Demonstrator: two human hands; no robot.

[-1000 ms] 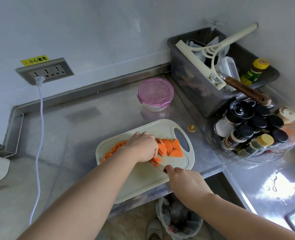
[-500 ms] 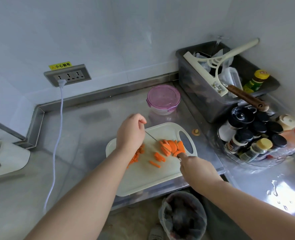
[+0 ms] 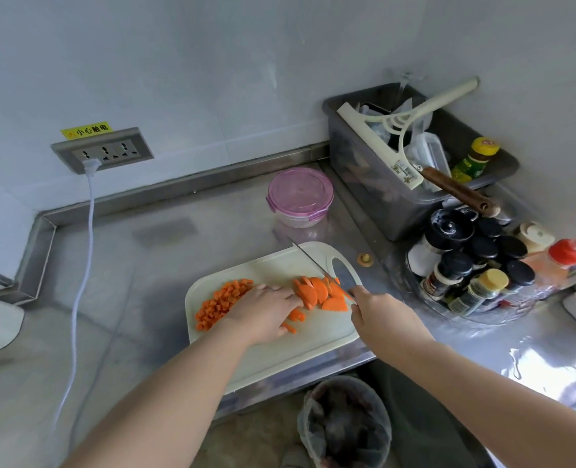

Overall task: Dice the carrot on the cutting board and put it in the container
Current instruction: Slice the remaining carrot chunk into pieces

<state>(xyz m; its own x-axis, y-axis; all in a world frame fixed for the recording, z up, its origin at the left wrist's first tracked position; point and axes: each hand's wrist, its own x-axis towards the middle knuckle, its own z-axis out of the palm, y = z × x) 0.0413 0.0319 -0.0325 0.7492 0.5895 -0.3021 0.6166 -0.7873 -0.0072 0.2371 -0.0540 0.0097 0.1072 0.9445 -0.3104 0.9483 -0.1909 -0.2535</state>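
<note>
Diced carrot point(image 3: 224, 304) lies at your cutting board's point(image 3: 313, 346) left edge; slices point(image 3: 320, 293) remain, container point(image 3: 300, 197) apparently lidded. Left hand point(image 3: 263, 314) presses slices; right hand point(image 3: 381, 319) grips knife point(image 3: 308, 256).

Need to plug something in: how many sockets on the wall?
3, in a row on the panel: left socket holds a white plug, middle socket and right socket free.
</note>
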